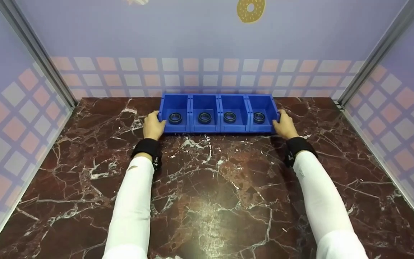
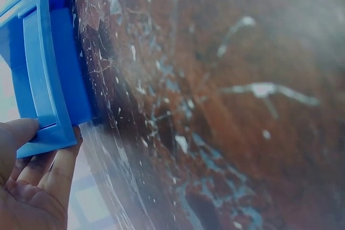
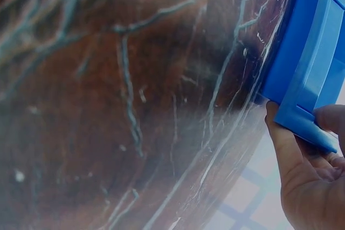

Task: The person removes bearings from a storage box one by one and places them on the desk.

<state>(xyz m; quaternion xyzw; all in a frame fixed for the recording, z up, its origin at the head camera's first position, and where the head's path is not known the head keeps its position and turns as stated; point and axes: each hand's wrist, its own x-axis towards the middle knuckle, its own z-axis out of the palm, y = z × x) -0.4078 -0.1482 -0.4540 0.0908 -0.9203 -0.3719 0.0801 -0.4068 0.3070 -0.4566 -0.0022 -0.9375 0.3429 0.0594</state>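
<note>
A row of joined blue bins [image 1: 205, 128] stands at the back of the table. Each bin holds one dark ring that looks like a bearing, such as the leftmost bearing [image 1: 175, 122] and the rightmost bearing [image 1: 259, 121]. My left hand [image 1: 153, 126] grips the row's left end, and my right hand [image 1: 285, 126] grips the right end. In the left wrist view the thumb lies on the bin's end wall [image 2: 40, 68], with fingers on the other side. The right wrist view shows a similar hold on the opposite end wall [image 3: 318, 63]. Both wrist views leave the bearings out of sight.
The dark red marbled tabletop [image 1: 207, 201] spreads in front of the bins. A lilac back wall [image 1: 207, 39] with printed squares rises just behind them. Side panels [image 1: 9, 108] bound the table left and right, with grey metal posts [image 1: 34, 50] at the corners.
</note>
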